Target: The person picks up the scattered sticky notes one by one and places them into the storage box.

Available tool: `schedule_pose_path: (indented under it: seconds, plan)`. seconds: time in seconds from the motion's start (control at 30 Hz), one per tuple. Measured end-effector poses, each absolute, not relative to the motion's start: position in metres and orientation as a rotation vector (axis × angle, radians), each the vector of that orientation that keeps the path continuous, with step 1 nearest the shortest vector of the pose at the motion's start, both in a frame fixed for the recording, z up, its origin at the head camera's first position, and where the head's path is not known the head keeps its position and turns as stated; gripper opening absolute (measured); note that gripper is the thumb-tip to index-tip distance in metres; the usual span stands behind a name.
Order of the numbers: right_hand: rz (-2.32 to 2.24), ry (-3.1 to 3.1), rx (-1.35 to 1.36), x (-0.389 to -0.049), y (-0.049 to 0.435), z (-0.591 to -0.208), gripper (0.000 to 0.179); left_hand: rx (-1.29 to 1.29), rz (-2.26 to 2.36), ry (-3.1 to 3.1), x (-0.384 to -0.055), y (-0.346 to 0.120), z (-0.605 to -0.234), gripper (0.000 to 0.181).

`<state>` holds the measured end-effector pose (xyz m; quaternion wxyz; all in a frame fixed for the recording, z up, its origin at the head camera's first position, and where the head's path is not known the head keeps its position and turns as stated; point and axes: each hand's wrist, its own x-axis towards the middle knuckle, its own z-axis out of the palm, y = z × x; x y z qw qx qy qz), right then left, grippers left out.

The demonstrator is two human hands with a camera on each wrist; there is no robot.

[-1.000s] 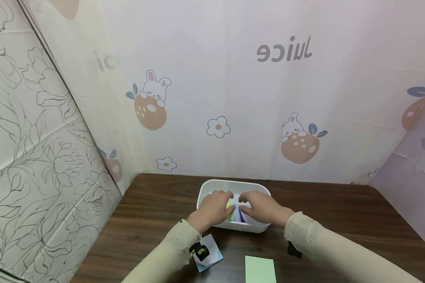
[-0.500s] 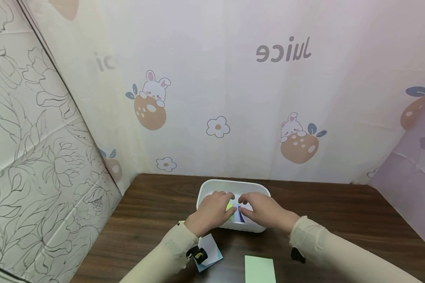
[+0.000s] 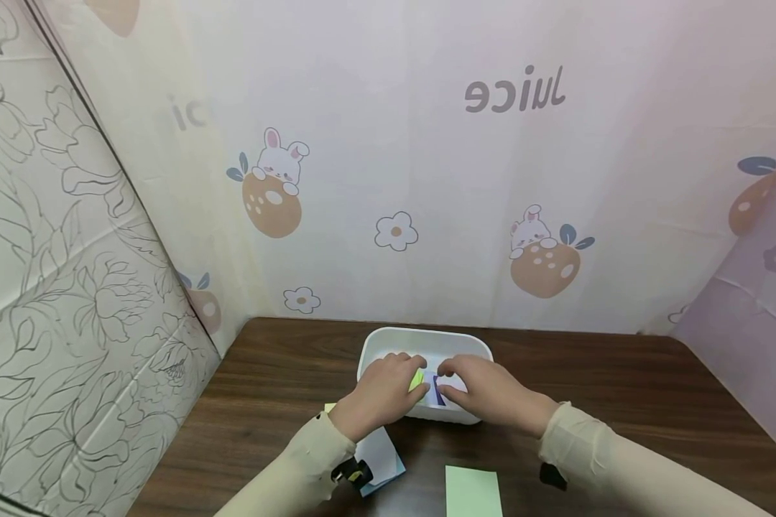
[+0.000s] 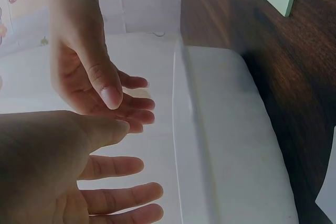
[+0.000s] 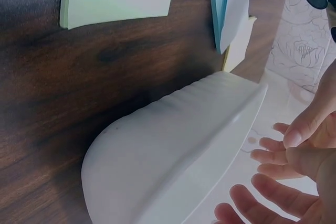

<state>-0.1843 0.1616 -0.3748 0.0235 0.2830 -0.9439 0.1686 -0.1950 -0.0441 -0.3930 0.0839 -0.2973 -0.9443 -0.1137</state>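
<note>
We find left hand [image 3: 383,384] and right hand [image 3: 485,385] relaxed, gripping nothing, over the white rounded plastic tray [image 3: 427,339] near the back edge of the brown wood-grain surface [image 3: 582,373]; a careless bump could shift the tray

A rabbit-printed curtain [image 3: 453,179] fills the upper middle of the frame, a flower-outlined sheet [image 3: 71,237] the left, lilac fabric [image 3: 763,323] the right; dark wooden desk [image 3: 608,380] below.

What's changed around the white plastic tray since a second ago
The bare left hand and bare right hand drew slightly back toward the person. Neither visibly gripped or released anything. The rounded white plastic tray, pale-green rectangular paper pad and blue-and-white paper pieces stayed put.
</note>
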Motion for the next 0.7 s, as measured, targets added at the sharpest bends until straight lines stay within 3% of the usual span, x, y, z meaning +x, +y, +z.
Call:
schedule_pose_path:
  seconds: [0.7]
  plan:
    - [0.515, -2.868, 0.951, -0.165, 0.159, -0.377, 0.022, -0.937, -0.324, -2.768, -0.176, -0.052, -0.390, 0.031]
